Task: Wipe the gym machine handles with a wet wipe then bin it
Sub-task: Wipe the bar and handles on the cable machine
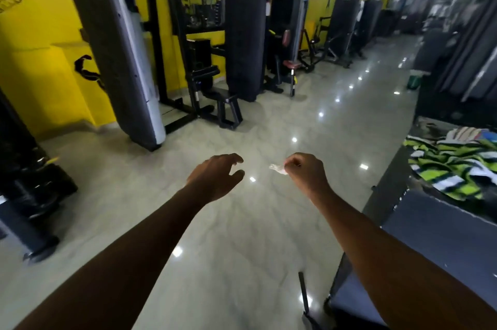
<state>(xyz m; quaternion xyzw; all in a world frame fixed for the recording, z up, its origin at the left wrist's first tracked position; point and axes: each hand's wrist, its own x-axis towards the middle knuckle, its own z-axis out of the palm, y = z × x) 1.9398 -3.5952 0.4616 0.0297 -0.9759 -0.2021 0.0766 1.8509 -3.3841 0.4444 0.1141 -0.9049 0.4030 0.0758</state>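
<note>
The wet wipe (278,169) is a small crumpled white scrap in mid-air above the floor (242,235), sticking out to the left of the right hand (305,173). That hand is curled into a loose fist and pinches the wipe between thumb and fingers. Just beside it, with a gap between them, the left hand (217,176) holds nothing; its fingers are spread and gently bent, with the thumb apart from them. It does not touch the wipe. Both bare forearms reach forward from the bottom of the view.

The floor is pale, glossy and marbled, dotted with reflections of ceiling lights. Along the yellow wall (35,41) on the left stands a row of dark gym machines (243,41) with tall black shrouds and padded seats, well apart from both hands; their handles are too blurred to make out.

On the right, a dark tabletop (430,127) carries a heap of green, white and black striped cloth (451,168). Farther down the aisle, on the floor at the right side, sits a small green bin (414,81). I cannot tell what is in it.
</note>
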